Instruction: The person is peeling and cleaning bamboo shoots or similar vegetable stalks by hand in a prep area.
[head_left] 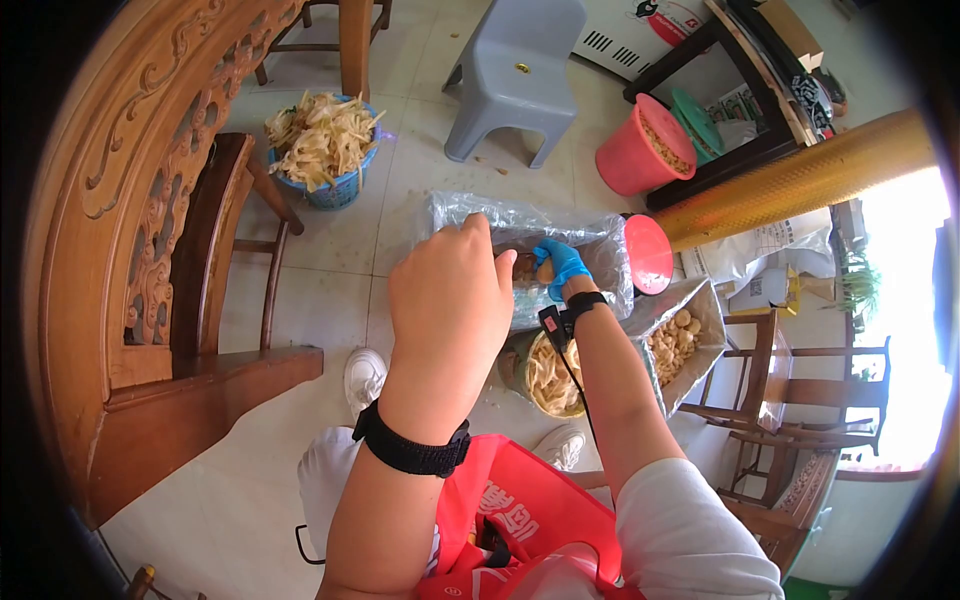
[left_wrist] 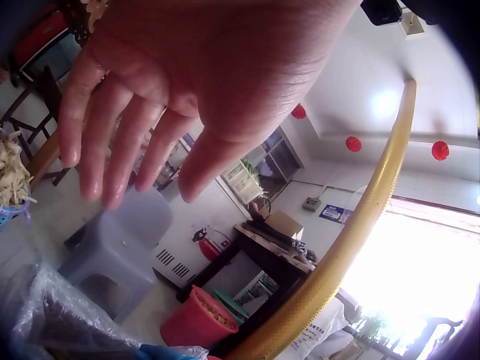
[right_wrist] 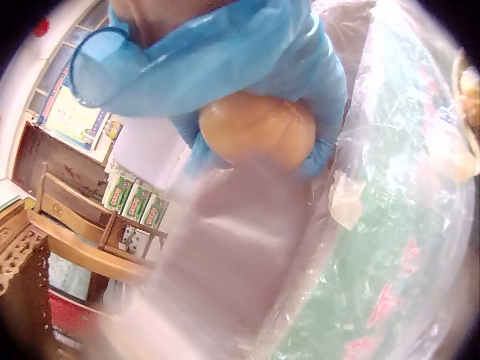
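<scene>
Gloved right hand (right_wrist: 251,71) is curling around a tan, rounded piece (right_wrist: 255,135) over a plastic-lined container (head_left: 607,262).
Probably firm, light and slippery, it is calling for a cupped grip on its sides; the left hand (left_wrist: 184,71) is hanging open, empty.

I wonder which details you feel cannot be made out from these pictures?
Inside of the plastic-lined container: head view, partly behind the left hand.
What the brown shape is: right wrist view, blurred.
Sides of the round piece: right wrist view, behind the right hand.
Beyond the bright opening: left wrist view, glare.
</scene>
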